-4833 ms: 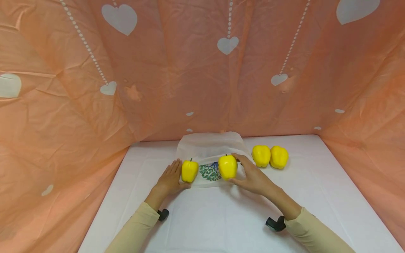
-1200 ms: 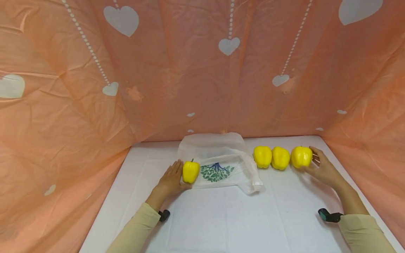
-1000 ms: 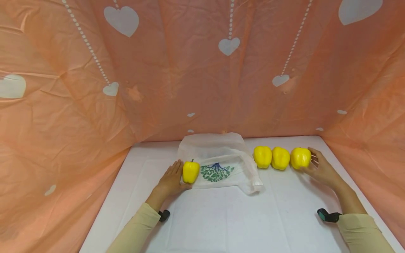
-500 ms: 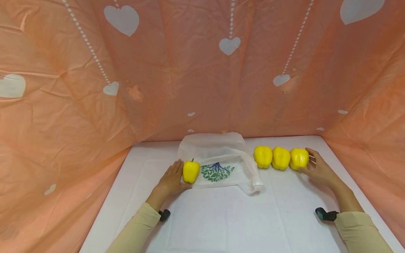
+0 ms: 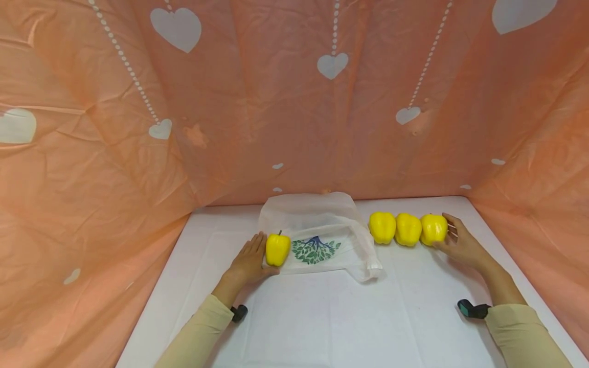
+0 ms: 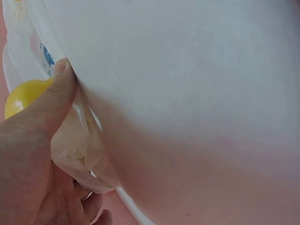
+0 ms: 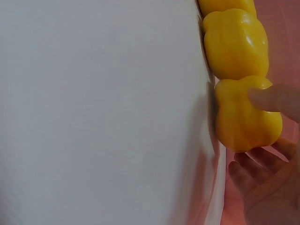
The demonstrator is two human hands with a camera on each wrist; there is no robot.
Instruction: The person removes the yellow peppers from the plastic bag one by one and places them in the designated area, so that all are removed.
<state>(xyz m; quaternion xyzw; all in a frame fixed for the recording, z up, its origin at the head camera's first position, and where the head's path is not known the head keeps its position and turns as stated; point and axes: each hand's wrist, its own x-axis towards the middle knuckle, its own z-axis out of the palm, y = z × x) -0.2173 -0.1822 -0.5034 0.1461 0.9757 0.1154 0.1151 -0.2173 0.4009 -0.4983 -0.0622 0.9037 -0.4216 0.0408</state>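
- Rightmost yellow pepper [image 5: 434, 229]: ends a row on the counter [image 5: 349, 322]; right grip [image 5: 463, 249] grasps it between thumb and fingers.
- Two other peppers [image 5: 408, 229]: in line, to its left.
- Printed bag [image 5: 317, 214]: left of the row.
- Lone pepper [image 5: 278, 250]: on the bag, beside the left grip [image 5: 247, 261], which is released, fingers extended.

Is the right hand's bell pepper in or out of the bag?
Out: the yellow bell pepper at the right hand ends a row right of the tree-print bag.
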